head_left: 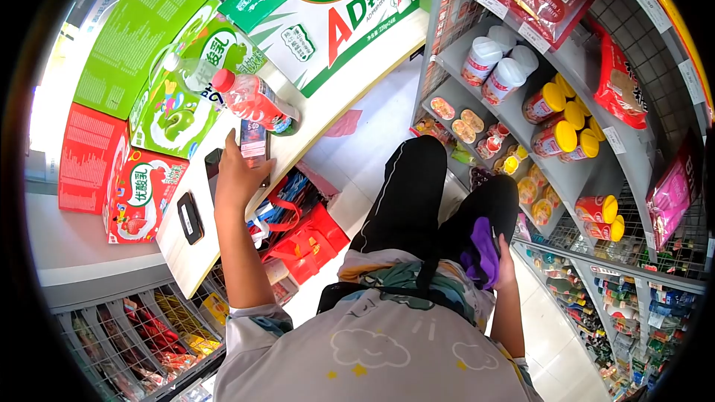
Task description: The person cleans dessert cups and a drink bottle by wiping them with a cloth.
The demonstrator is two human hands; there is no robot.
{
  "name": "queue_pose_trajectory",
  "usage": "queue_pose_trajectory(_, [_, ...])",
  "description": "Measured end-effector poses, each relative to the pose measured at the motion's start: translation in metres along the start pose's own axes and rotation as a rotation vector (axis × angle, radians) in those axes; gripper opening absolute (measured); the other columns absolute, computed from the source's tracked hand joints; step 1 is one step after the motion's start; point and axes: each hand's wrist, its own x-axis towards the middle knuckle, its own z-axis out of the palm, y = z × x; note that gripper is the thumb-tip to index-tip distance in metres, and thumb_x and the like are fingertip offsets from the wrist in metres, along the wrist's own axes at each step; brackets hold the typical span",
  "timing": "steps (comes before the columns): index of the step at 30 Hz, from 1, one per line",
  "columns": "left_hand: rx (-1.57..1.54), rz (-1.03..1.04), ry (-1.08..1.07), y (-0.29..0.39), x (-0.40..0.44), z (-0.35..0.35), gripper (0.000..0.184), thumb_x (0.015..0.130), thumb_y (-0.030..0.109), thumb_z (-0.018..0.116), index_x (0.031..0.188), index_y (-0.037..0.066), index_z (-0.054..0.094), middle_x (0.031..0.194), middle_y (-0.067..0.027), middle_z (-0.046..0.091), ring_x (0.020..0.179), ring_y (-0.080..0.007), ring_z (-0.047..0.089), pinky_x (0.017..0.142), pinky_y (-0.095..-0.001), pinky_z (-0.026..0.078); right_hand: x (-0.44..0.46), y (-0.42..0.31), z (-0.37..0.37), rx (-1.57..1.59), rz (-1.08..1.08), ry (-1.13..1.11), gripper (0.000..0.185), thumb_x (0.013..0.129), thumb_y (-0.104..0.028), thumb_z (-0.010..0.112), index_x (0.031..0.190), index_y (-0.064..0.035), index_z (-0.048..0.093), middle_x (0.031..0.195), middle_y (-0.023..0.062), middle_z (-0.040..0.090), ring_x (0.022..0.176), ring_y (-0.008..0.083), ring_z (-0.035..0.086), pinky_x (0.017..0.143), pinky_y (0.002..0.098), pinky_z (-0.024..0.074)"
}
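On the wooden counter (328, 125), my left hand (240, 171) reaches over a phone (254, 140) with a lit screen, its thumb and forefinger apart around the phone's lower part. Just beyond the phone stands a bottle with a red cap (257, 99), a clear bottle (186, 74) beside it. A dark object (213, 164) is partly hidden beside my left hand. My right hand (506, 264) rests by my right thigh, against a purple cloth (482, 253); its fingers are mostly hidden behind the cloth and leg.
Another black phone (190, 218) lies near the counter's left edge. Green and red drink cartons (179, 112) and a large white-green carton (335, 22) stand along the counter. Red bags (309, 242) are below it. Shelves (477, 89) with cups and yellow-lidded cans rise at the right.
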Motion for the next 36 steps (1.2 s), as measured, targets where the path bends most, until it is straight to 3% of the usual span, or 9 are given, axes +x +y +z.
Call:
queue_pose_trajectory(3, [0.033, -0.009, -0.032, -0.003, -0.003, -0.001, 0.104, 0.074, 0.031, 0.089, 0.153, -0.003, 0.032, 0.125, -0.0300, 0.065, 0.112, -0.0394, 0.067, 0.096, -0.0427, 0.052, 0.005, 0.002, -0.013, 0.028, 0.016, -0.039, 0.068, 0.102, -0.060, 0.050, 0.141, -0.0050, 0.057, 0.129, 0.0128, 0.069, 0.112, 0.0287, 0.068, 0.099, 0.0412, 0.0547])
queue_pose_trajectory(18, [0.012, -0.059, -0.076, 0.004, -0.007, -0.010, 0.102, 0.075, 0.034, 0.089, 0.152, -0.001, 0.033, 0.124, -0.0301, 0.066, 0.115, -0.0403, 0.066, 0.097, -0.0433, 0.051, 0.003, 0.000, -0.002, 0.009, -0.021, -0.002, 0.063, 0.103, -0.057, 0.050, 0.138, -0.0053, 0.060, 0.127, 0.0116, 0.069, 0.111, 0.0275, 0.068, 0.096, 0.0407, 0.0559])
queue_pose_trajectory(21, [0.013, -0.039, -0.057, 0.003, -0.008, -0.008, 0.101, 0.075, 0.035, 0.089, 0.152, -0.001, 0.034, 0.126, -0.0309, 0.065, 0.117, -0.0410, 0.065, 0.098, -0.0436, 0.051, 0.003, 0.000, -0.001, -0.005, -0.023, 0.004, 0.071, 0.103, -0.061, 0.045, 0.142, -0.0021, 0.056, 0.129, 0.0145, 0.068, 0.113, 0.0300, 0.067, 0.101, 0.0428, 0.0529])
queue_pose_trajectory(36, [0.013, -0.019, -0.030, 0.009, -0.013, -0.010, 0.093, 0.077, 0.036, 0.088, 0.145, -0.005, 0.042, 0.129, -0.0320, 0.063, 0.120, -0.0420, 0.063, 0.100, -0.0446, 0.051, 0.003, 0.000, 0.005, 0.007, 0.031, -0.037, 0.072, 0.103, -0.063, 0.045, 0.143, -0.0035, 0.055, 0.130, 0.0152, 0.067, 0.115, 0.0327, 0.066, 0.102, 0.0457, 0.0523])
